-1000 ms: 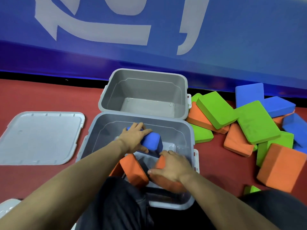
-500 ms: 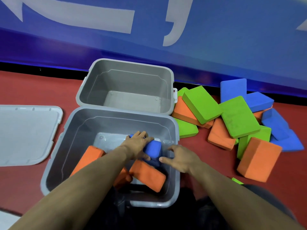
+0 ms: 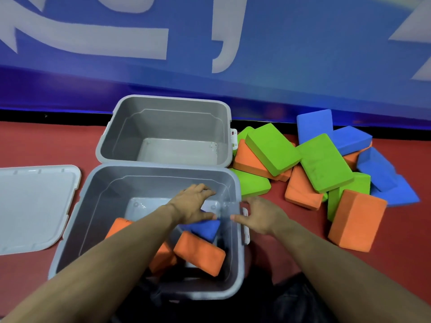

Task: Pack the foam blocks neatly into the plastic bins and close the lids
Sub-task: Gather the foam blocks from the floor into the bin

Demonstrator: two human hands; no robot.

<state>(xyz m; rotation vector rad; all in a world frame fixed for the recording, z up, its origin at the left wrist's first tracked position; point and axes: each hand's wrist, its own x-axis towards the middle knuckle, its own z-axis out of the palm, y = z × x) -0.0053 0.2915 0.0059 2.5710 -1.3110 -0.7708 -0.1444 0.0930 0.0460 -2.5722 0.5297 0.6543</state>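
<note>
Head view: left hand (image 3: 191,203) inside near bin (image 3: 77,231), fingers curled on blue block (image 3: 205,229) above orange blocks (image 3: 200,252). Right hand (image 3: 261,217) released, fingers relaxed, just beside bin's right rim. Loose blocks (image 3: 324,164) piled right; lid (image 3: 30,206) left; far bin (image 3: 109,138) behind.

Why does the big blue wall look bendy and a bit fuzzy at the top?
Head view: the wide-angle lens curves the blue wall, its white letters are smeared soft, and the top right corner is fuzziest; the near bin, the left hand and the foam blocks look sharper; lighting is even, with soft shadows only.
</note>
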